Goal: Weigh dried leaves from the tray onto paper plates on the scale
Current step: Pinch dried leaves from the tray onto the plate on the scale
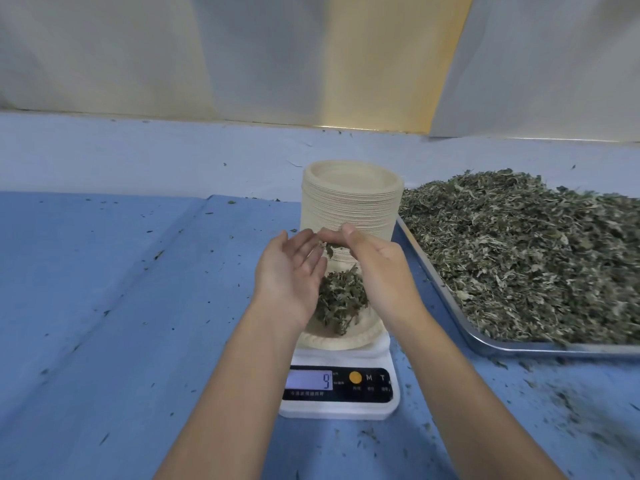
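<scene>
Centre frame: right hand (374, 268) pinches a few dried leaves (329, 250) above the paper plate (332, 342) on the scale (339, 405), probably for fine dosing; the display reads 9. Left hand (291, 271) released, fingers straight, likely a spill guard. Tray (485, 345) at right, near the scale.

Tray (519, 346) partly beyond right edge

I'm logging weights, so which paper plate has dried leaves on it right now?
The single beige paper plate on the white digital scale; the tall stack of beige plates behind it is bare on top.
</scene>
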Action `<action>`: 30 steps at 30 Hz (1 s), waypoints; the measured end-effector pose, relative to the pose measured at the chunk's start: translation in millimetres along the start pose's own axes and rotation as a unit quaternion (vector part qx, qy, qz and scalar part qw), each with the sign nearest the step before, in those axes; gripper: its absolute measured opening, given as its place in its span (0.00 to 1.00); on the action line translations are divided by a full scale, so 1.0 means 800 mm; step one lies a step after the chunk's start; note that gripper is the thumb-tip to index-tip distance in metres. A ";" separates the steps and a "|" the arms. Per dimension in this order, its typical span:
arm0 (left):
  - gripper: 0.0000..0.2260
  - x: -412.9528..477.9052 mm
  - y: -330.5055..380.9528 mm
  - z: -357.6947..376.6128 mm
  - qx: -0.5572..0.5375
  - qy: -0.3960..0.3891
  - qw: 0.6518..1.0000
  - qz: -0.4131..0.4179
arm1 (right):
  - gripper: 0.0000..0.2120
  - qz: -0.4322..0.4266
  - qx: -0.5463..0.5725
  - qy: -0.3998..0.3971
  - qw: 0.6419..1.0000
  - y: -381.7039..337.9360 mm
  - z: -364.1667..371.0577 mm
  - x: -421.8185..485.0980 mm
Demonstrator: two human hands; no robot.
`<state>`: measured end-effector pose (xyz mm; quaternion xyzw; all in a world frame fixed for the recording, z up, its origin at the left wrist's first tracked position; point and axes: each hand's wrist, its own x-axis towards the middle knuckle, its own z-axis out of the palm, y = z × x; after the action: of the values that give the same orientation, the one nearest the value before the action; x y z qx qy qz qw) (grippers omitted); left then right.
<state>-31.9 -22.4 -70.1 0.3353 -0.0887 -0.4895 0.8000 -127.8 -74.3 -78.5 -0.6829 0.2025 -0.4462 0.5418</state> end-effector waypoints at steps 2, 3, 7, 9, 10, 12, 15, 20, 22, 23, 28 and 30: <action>0.20 0.000 -0.001 0.001 -0.029 -0.021 0.999 -0.033 | 0.14 -0.002 -0.017 -0.025 1.000 0.002 0.003 -0.002; 0.19 0.000 -0.002 0.001 -0.048 -0.033 0.997 -0.048 | 0.15 0.001 -0.034 -0.035 0.999 0.004 0.004 -0.001; 0.14 0.002 -0.002 0.002 -0.103 -0.026 0.992 -0.072 | 0.17 0.017 -0.069 -0.040 0.997 0.007 0.006 0.000; 0.14 0.005 -0.002 -0.001 -0.108 -0.010 0.992 -0.065 | 0.18 0.011 -0.049 -0.031 0.998 0.004 0.005 0.000; 0.13 0.005 -0.002 -0.002 -0.109 -0.006 0.992 -0.061 | 0.17 0.004 -0.039 -0.024 0.999 0.004 0.004 0.001; 0.11 0.006 -0.001 -0.003 -0.105 0.001 0.993 -0.053 | 0.16 -0.007 -0.020 -0.012 1.000 0.004 0.002 0.001; 0.08 0.005 0.001 -0.002 -0.097 0.006 0.994 -0.050 | 0.14 -0.015 -0.002 -0.007 1.000 0.005 0.000 0.002; 0.07 0.003 0.002 -0.003 -0.091 0.011 0.994 -0.057 | 0.11 0.001 -0.028 0.071 0.997 0.010 -0.009 0.007; 0.07 0.001 0.004 0.000 -0.103 0.012 0.993 -0.061 | 0.13 0.011 -0.035 0.091 0.995 0.011 -0.017 0.010; 0.08 0.001 0.004 0.002 -0.108 0.014 0.992 -0.061 | 0.13 0.012 -0.047 0.101 0.994 0.012 -0.022 0.012; 0.10 -0.004 -0.001 0.019 -0.120 -0.010 0.990 -0.068 | 0.13 -0.017 -0.279 0.168 0.945 0.016 -0.065 0.012; 0.10 -0.006 -0.008 0.033 -0.127 -0.026 0.988 -0.080 | 0.16 -0.005 -0.362 0.184 0.914 0.019 -0.086 0.012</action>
<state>-51.0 -32.1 -53.3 0.2246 -0.0195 -0.5678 0.7917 -176.7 -125.4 -87.9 -0.7390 0.4428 -0.4627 0.2091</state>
